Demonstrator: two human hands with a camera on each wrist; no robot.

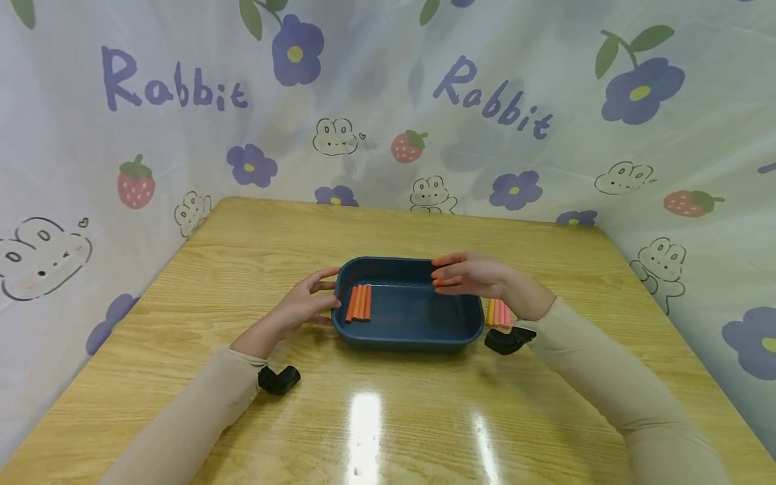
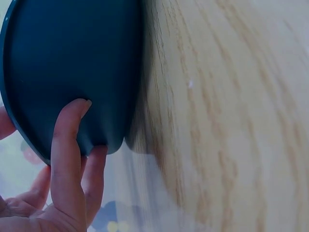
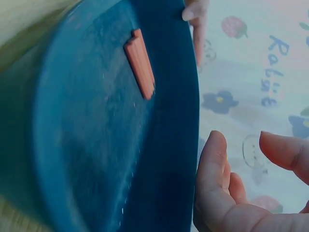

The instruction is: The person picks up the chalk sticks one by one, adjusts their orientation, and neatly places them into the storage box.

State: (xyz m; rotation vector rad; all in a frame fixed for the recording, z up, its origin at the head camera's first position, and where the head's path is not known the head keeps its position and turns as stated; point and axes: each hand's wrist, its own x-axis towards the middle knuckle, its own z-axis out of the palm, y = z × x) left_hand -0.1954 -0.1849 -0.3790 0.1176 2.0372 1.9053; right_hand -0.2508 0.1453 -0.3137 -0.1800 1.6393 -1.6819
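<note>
A dark blue oblong tray (image 1: 412,340) with raised walls stands near the middle of the table. Inside, at its left end, several short orange sticks (image 1: 359,303) lie side by side; the right wrist view shows these sticks (image 3: 140,65) too. My left hand (image 1: 306,300) touches the tray's left end with spread fingers, and in the left wrist view its fingertips rest against the tray's outer wall (image 2: 72,53). Over the tray's back right corner hovers my right hand (image 1: 479,273), its fingers extended and nothing held. Yellow and pink sticks (image 1: 499,313) lie just right of the tray, partly hidden by the right wrist.
The wooden table (image 1: 291,431) reaches to a patterned cloth (image 1: 376,81) hung behind and at the sides. A black wrist device (image 1: 279,380) sits below the left wrist, and another black device (image 1: 508,340) below the right.
</note>
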